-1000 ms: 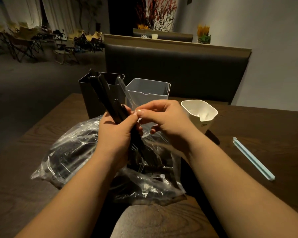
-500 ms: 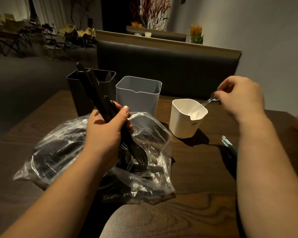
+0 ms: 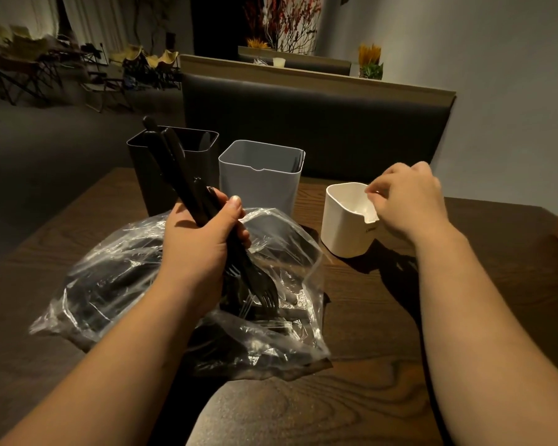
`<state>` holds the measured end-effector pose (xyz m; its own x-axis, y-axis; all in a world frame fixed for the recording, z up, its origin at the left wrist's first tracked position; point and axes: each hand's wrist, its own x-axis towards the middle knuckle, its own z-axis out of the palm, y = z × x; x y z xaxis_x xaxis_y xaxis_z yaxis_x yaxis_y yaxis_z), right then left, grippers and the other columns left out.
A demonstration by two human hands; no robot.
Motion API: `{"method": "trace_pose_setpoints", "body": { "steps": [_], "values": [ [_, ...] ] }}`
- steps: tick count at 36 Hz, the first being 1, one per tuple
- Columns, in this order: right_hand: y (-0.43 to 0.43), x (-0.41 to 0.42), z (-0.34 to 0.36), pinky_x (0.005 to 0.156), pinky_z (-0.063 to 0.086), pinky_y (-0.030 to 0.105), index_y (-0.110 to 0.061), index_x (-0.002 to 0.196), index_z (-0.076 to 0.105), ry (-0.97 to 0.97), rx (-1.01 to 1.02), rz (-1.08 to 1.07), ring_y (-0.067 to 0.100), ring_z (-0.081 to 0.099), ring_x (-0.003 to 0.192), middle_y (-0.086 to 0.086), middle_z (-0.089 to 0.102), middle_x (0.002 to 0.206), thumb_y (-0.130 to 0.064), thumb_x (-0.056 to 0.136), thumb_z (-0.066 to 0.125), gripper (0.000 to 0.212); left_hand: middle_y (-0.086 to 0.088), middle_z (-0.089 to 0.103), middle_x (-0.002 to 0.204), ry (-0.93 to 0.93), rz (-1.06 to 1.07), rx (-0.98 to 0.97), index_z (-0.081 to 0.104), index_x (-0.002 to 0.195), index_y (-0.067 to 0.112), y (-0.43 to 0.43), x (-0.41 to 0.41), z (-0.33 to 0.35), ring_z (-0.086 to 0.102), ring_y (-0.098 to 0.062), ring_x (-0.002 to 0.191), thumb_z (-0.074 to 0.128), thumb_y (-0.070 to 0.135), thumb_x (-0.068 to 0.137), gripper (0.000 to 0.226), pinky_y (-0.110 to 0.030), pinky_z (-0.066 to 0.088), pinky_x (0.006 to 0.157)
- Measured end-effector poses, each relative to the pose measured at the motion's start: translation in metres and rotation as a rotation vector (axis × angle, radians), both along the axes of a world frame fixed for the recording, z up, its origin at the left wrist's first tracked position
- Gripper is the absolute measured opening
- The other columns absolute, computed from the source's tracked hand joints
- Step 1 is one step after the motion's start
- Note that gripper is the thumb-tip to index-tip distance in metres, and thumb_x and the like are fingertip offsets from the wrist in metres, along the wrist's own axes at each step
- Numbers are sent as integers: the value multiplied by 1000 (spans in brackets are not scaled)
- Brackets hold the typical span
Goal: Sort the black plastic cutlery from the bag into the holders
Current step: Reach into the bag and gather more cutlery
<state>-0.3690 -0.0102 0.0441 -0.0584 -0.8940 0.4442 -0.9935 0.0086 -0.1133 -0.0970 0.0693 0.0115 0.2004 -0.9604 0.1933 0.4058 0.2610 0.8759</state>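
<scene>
While my left hand [image 3: 203, 243] grips the black cutlery [image 3: 178, 169] by its handles above the bag [image 3: 116, 278], I judge it light, stiff, slippery. Right hand [image 3: 406, 201] curled over the white holder [image 3: 342, 233]; whether it holds anything, I cannot tell.

The cutlery [image 3: 187, 188] is black, the bag [image 3: 116, 284] clear with pale glints, the three containers are a black holder [image 3: 137, 178], a grey holder [image 3: 258, 188] and a white holder [image 3: 342, 230], and the table [image 3: 368, 397] is dark brown with bold swirling wood grain.
</scene>
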Motion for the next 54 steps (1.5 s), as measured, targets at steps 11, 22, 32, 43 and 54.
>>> {"method": "trace_pose_setpoints", "body": {
  "steps": [11, 22, 32, 43, 54],
  "values": [
    [1, 0, -1, 108, 21, 51, -38, 120, 67, 4, 159, 29, 25, 44, 125, -1, 62, 120, -33, 101, 48, 27, 1, 62, 73, -15, 0, 11, 56, 92, 15, -2, 1, -1, 58, -13, 60, 63, 8, 97, 11, -29, 53, 61],
    [47, 71, 44, 72, 61, 33, -12, 105, 68, -665, 443, 742, 22, 72, 86, 8, 73, 95, -20, 89, 67, 19, 1, 60, 68, 320, 99, 86, 55, 91, 16, -10, 10, 5, 54, -10, 53, 62, 13, 99, 11, -27, 51, 57],
    [44, 94, 15, 68, 56, 22, -7, 110, 69, -709, 829, 833, 18, 73, 85, 8, 76, 95, 1, 80, 76, 32, 5, 57, 68, 477, 17, 64, 56, 85, 22, -11, 16, 7, 52, -8, 56, 57, 17, 102, 18, -24, 48, 58],
    [41, 72, 27, 69, 63, 33, -3, 109, 71, -789, 613, 722, 26, 74, 82, 17, 75, 98, 1, 89, 65, 21, 5, 56, 64, 461, 92, 61, 58, 83, 20, -9, 16, 12, 53, -7, 55, 57, 19, 102, 19, -24, 51, 61],
    [27, 3, 44, 64, 55, 32, -23, 107, 67, -508, 13, 192, 18, 66, 82, 3, 67, 96, -20, 95, 68, 13, -10, 60, 76, -372, -23, -152, 53, 108, 3, 6, 0, 11, 64, -17, 62, 60, 6, 98, 12, -24, 54, 61]
  ]
}}
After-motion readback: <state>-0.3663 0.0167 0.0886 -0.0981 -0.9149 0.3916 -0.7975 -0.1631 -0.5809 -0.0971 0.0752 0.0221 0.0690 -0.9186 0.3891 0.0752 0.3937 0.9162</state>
